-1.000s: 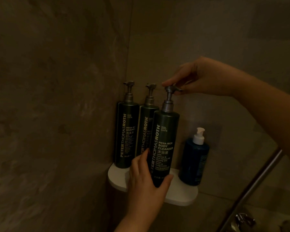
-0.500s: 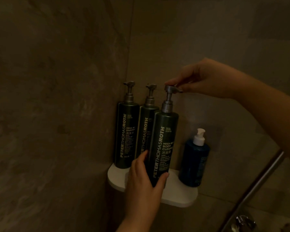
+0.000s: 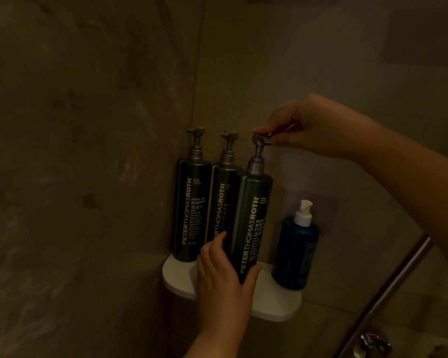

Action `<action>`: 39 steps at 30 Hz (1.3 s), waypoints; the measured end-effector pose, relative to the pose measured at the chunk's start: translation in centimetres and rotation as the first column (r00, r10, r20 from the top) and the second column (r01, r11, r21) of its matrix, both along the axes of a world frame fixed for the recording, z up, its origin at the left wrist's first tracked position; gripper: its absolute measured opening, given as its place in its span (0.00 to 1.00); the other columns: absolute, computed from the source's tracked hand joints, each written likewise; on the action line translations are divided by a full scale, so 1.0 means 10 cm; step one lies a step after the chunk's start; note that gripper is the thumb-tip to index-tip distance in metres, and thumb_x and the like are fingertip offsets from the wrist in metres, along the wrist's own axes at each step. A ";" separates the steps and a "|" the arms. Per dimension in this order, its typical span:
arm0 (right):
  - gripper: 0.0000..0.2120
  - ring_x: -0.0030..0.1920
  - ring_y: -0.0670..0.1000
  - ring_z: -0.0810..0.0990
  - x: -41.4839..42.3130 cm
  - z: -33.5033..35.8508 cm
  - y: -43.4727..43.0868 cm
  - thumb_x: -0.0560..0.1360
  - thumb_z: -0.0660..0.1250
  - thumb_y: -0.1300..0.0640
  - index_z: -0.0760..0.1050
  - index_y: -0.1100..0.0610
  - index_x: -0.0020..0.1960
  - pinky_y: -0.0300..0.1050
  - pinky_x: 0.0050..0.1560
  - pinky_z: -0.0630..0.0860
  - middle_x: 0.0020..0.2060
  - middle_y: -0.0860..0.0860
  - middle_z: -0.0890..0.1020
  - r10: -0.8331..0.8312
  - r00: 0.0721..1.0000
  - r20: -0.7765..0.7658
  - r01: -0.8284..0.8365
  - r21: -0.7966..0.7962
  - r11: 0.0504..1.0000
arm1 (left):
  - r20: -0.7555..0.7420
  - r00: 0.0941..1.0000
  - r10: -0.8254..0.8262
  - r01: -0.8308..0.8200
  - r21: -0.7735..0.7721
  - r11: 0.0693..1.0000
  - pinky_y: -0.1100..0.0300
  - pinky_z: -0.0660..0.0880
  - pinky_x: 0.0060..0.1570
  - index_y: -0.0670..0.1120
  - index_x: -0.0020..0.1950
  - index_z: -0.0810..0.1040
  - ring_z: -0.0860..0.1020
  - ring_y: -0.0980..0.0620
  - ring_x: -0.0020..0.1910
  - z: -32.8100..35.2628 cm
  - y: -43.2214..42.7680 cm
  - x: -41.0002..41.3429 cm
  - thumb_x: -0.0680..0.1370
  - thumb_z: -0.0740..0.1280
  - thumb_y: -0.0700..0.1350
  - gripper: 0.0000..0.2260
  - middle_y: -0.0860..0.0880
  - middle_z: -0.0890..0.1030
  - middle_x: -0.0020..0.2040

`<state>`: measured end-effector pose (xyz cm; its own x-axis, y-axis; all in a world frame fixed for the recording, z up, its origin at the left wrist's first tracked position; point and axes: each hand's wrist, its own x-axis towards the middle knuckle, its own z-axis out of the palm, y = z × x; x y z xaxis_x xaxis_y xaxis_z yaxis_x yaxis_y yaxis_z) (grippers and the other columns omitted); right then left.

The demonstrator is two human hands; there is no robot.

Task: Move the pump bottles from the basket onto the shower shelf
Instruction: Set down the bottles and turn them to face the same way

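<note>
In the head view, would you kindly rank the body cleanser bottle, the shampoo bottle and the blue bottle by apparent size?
1-2. body cleanser bottle and shampoo bottle: alike; the cleanser looks slightly larger, but it stands nearer the camera.
3. blue bottle: clearly smallest.

The shower shelf sits in the wall corner. Take the body cleanser bottle as the dial's centre. The middle bottle stands just beside it at 10 o'clock, partly behind it. The shampoo bottle stands past that one at 9 o'clock, nearest the corner. The small bottle stands on the shelf at 4 o'clock, apart. The left hand wraps the body cleanser bottle's lower part from 7 o'clock, hiding its base. The right hand pinches its pump head at 12 o'clock. A rail slants farther out at 4 o'clock, with a tap fitting near its lower end.
</note>
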<state>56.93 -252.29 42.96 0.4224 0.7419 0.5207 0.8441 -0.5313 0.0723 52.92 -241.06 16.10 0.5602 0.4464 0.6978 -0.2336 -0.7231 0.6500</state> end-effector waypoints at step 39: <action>0.15 0.49 0.45 0.77 0.02 -1.02 -0.26 0.72 0.69 0.54 0.76 0.53 0.57 0.45 0.47 0.77 0.48 0.45 0.76 0.015 0.990 0.140 -0.044 0.201 0.979 | 0.038 0.986 -0.161 0.146 0.267 0.953 0.54 0.76 0.55 0.55 0.72 0.56 0.70 0.54 0.62 -0.17 0.18 -0.16 0.71 0.72 0.42 0.36 0.54 0.63 0.66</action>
<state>57.11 -254.86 32.78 0.3159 0.6255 0.7134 0.8492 -0.5217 0.0814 51.33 -239.23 14.40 0.5624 0.1552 0.8122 -0.3871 -0.8185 0.4245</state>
